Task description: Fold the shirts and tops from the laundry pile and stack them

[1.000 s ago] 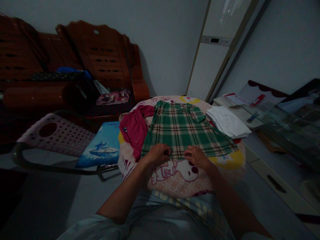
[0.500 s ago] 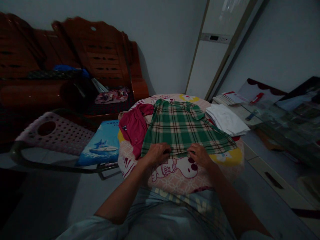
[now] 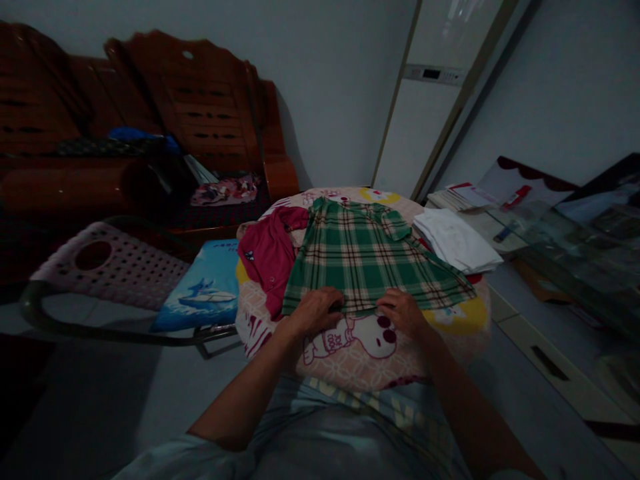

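Note:
A green plaid dress [image 3: 357, 250] lies spread out on a round surface covered with a patterned pink and yellow cloth [image 3: 345, 373]. Its wide hem faces me. My left hand [image 3: 320, 310] is at the hem's left-middle part, fingers bent down and closed on the fabric edge. Farther right along the same hem, my right hand [image 3: 403, 310] pinches the edge between thumb and fingers. A dark pink garment [image 3: 270, 253] lies to the left, partly against the dress. White folded cloth [image 3: 455, 240] sits beyond the dress on the right.
On the left stands a chair with a woven pink back [image 3: 115, 267] and a blue printed cushion or bag [image 3: 205, 287]. Behind is a carved wooden bench [image 3: 210, 107]. A glass-topped cabinet [image 3: 560, 260] is on the right, and a tall white appliance [image 3: 420, 127] stands at the wall.

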A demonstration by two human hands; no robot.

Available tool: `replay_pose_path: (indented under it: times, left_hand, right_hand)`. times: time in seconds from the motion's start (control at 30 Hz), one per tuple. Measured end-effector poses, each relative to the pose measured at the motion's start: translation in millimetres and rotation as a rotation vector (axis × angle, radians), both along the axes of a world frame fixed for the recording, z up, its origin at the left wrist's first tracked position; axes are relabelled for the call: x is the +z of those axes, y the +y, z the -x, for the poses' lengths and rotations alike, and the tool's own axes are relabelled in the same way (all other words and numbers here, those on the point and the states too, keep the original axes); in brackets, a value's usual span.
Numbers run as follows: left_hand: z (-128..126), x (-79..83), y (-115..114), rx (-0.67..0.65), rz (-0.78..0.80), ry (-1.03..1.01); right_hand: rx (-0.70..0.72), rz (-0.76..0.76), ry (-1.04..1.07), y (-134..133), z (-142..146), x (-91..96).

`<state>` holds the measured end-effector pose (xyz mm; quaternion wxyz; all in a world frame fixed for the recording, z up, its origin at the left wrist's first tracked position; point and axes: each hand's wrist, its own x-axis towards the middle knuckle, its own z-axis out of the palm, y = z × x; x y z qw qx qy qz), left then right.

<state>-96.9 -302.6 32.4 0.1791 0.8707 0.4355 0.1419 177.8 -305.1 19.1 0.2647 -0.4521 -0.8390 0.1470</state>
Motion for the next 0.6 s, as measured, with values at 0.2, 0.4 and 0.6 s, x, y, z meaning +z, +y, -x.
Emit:
replay_pose_path:
  times: [0.2,0.4,0.6]
  left_hand:
    - [-8,-8.1,-2,0.047,-0.068,0.041]
    - [-11,-4.4,-5,0.045,-0.089,0.023]
    - [-13,2.4,-2,0.071,-0.024,0.052]
  right_hand:
    - [0.006,0.034,0.103,4,-1,4.7]
    - [-0.005,0.03,0.109,8,-2,7.1]
    - [0.0,0.053,0.101,8,-2,9.3]
